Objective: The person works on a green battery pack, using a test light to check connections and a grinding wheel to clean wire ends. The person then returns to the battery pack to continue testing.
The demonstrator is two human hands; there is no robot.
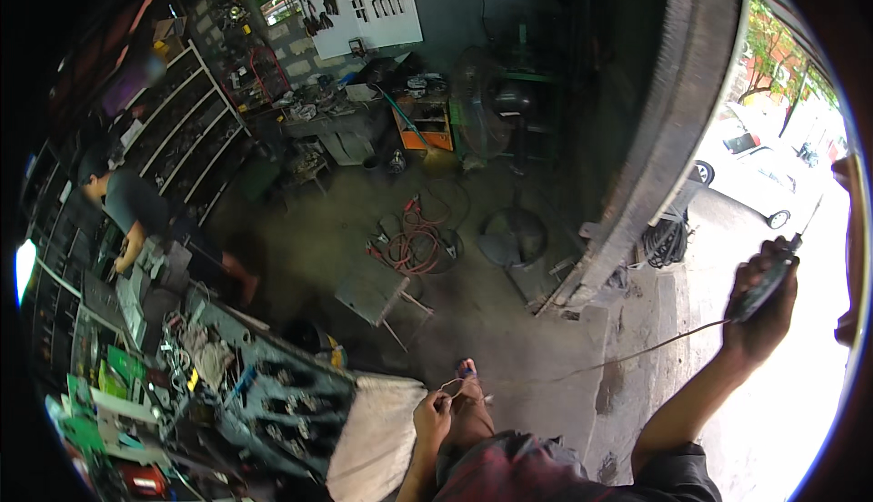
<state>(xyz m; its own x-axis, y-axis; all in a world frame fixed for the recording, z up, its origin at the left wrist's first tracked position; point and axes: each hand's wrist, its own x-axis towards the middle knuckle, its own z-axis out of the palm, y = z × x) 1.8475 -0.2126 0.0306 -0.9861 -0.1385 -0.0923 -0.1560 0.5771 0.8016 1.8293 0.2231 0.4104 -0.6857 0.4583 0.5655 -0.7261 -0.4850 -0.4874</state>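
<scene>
My right hand [764, 311], raised at the right before the bright doorway, is wrapped round the dark handle of a test light [767, 291]. Its thin metal probe points up and to the right. From the handle's lower end a thin cord [637, 354] runs down and left, sagging across the floor toward my other hand. Low in the middle, my left hand [434, 417] pinches the cord near a light-coloured loop. The clip or end at those fingers is too small to make out. My bare lower leg and sandalled foot show just beside it.
A cluttered workbench [282, 384] with a pale board stands at left. Red jumper cables [414, 238] and a small metal table [373, 293] are on the floor ahead. Another person [145, 211] bends over the bench. A thick post [673, 120] borders the doorway; a white car [750, 170] stands outside.
</scene>
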